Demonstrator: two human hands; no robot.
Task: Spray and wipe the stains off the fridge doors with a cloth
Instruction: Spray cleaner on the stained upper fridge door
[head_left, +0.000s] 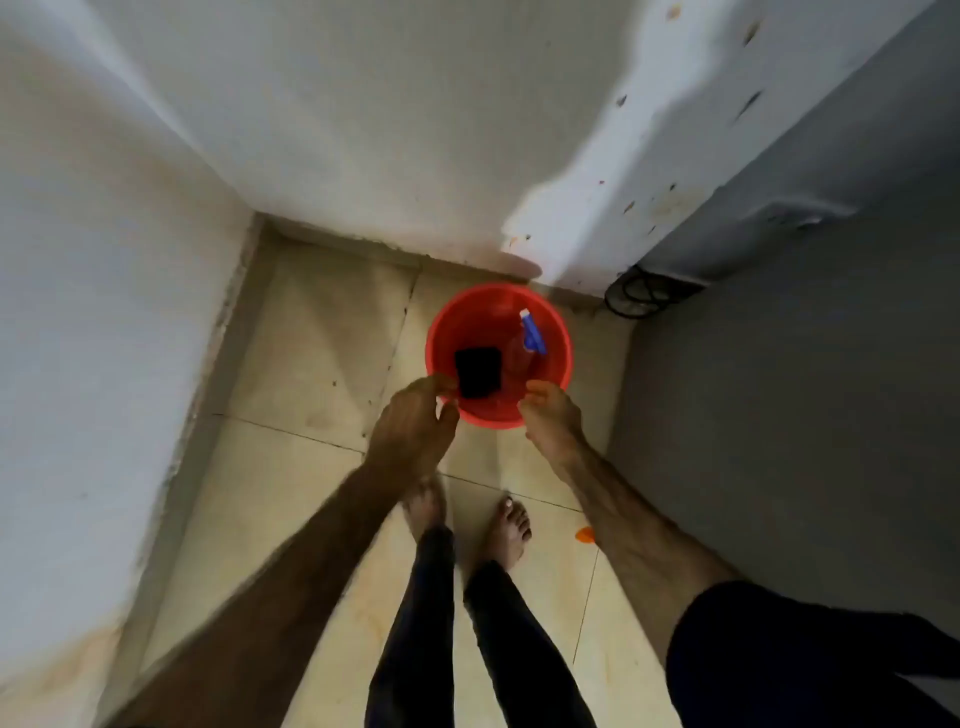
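A red bucket (558, 345) stands on the tiled floor in the corner. Inside it lie a dark folded cloth (478, 372) and a spray bottle (531, 338) with a blue trigger head. My left hand (410, 423) grips the bucket's near-left rim, fingertips close to the cloth. My right hand (551, 418) holds the near-right rim with curled fingers. The grey fridge (789, 374) fills the right side, with a handle recess higher up.
White walls close in the left and far sides; the far wall (670, 202) near the fridge has brown spots. A black cable coil (636, 296) lies at the fridge's foot. My bare feet (506, 535) stand on the beige tiles, with a small orange object (585, 534) beside them.
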